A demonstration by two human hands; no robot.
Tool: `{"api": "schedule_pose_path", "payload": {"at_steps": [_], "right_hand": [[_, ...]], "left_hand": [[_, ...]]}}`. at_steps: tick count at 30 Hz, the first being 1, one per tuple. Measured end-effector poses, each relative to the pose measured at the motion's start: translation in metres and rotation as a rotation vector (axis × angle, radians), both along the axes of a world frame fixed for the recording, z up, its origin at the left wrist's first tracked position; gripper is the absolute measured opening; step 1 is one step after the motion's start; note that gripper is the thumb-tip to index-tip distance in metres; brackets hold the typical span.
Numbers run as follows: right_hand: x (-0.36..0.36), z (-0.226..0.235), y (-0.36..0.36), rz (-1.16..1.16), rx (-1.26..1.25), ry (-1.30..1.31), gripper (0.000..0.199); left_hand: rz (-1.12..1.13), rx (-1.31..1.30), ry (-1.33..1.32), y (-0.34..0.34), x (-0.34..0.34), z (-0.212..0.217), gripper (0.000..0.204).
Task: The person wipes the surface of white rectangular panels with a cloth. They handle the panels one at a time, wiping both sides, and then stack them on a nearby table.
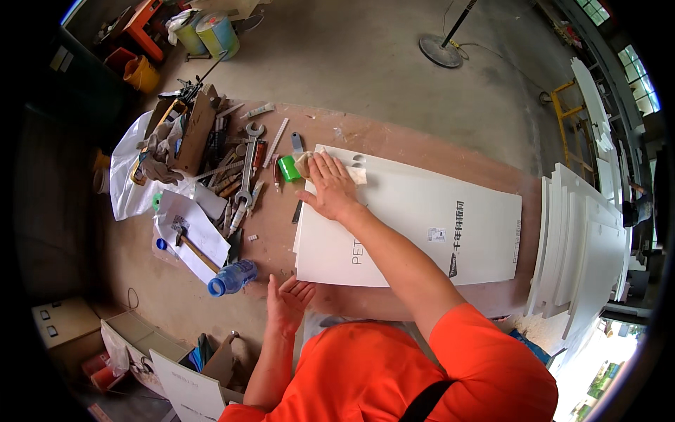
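Observation:
My right hand [330,184] lies over a beige cloth [357,174], which shows on both sides of the fingers. It presses the cloth to the upper left part of a white panel [408,211] with dark print and a small label. At least one more sheet peeks out beneath this panel. Palm up, my left hand [287,302] is open and holds nothing, close to the panel's lower left corner. A green roll of tape [288,168] sits by the right hand, with a scraper [297,143] just beyond it.
Wrenches [249,158], screwdrivers and tubes crowd the bench's left side. A hammer [197,252] rests on paper beside a blue water bottle [233,277]. Gloves [160,156] hang on a tool box. White panels [580,246] are stacked at right; a round-based stand [441,50] is behind.

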State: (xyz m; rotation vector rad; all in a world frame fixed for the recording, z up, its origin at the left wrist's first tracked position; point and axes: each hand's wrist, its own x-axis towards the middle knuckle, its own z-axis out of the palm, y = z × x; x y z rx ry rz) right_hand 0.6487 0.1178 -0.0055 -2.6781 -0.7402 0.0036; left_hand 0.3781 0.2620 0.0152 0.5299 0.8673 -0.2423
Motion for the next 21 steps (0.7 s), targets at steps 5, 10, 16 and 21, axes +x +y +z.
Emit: {"api": "schedule_pose_path", "payload": {"at_steps": [5, 10, 16, 21], "right_hand": [[-0.082, 0.009, 0.015, 0.255, -0.079, -0.033, 0.089], [-0.235, 0.004, -0.022, 0.325, 0.051, 0.052, 0.087], [-0.274, 0.002, -0.228, -0.388, -0.175, 0.035, 0.097], [-0.28, -0.021, -0.438, -1.128, -0.114, 0.05, 0.103]], "left_hand": [[0.051, -0.013, 0.035, 0.008, -0.003, -0.01, 0.102], [0.002, -0.048, 0.068, 0.019, -0.003, -0.032, 0.098], [-0.292, 0.338, 0.012, 0.004, 0.017, -0.03, 0.052], [-0.451, 0.915, 0.022, -0.032, 0.031, -0.03, 0.051]]}}
